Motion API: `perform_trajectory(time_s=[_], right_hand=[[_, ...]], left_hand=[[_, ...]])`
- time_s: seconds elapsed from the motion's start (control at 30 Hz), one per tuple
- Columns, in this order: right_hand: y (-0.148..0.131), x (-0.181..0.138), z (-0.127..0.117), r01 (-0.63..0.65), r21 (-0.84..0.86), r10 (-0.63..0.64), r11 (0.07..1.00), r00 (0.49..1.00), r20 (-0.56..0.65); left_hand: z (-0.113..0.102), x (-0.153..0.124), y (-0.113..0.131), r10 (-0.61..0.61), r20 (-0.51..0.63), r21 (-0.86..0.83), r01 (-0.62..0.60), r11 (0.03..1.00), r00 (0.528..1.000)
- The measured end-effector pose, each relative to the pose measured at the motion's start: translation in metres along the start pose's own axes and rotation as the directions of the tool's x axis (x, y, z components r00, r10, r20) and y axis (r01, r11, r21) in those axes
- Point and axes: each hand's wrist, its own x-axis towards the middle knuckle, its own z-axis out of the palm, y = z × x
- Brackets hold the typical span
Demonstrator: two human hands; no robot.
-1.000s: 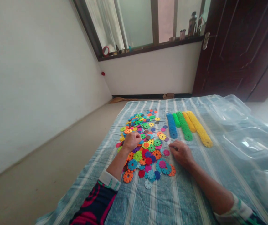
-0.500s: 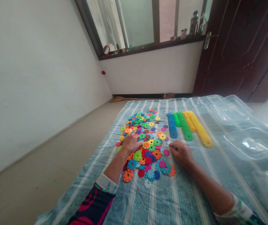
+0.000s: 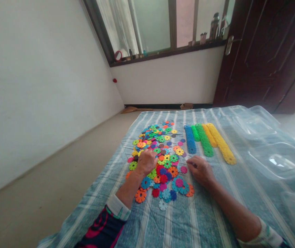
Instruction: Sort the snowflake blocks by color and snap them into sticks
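Plastic discs (image 3: pixel 173 170), heaped mid-way along the striped sheet (image 3: pixel 209 220): judged light, stiff, best pinched at the notched rim; left hand (image 3: pixel 146 161) curled upon them, right hand (image 3: pixel 201 170) curled alongside, holdings not discernible.

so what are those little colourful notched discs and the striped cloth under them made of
The small notched multicoloured discs look like hard moulded plastic with a smooth, slightly shiny finish: flat saturated colours and identical slotted rims. The blue-and-white striped cloth looks like soft woven fabric, matte: it shows a fine textured weave and rumples at its edge.
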Motion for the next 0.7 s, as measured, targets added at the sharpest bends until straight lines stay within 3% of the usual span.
perform_trajectory(time_s=[0.47,0.6,0.7], right_hand=[[0.002,0.0,0.002,0.013,0.012,-0.013,1.0,1.0,0.001],[0.001,0.0,0.001,0.01,0.002,-0.01,1.0,1.0,0.008],[0.001,0.0,0.001,0.005,0.002,-0.005,1.0,1.0,-0.002]], left_hand=[[0.014,-0.003,-0.009,-0.138,-0.118,-0.083,0.129,0.988,0.983],[0.005,0.015,-0.027,-0.222,-0.176,-0.103,0.207,0.973,0.959],[-0.002,0.037,-0.043,-0.253,-0.089,-0.099,0.244,0.965,0.963]])
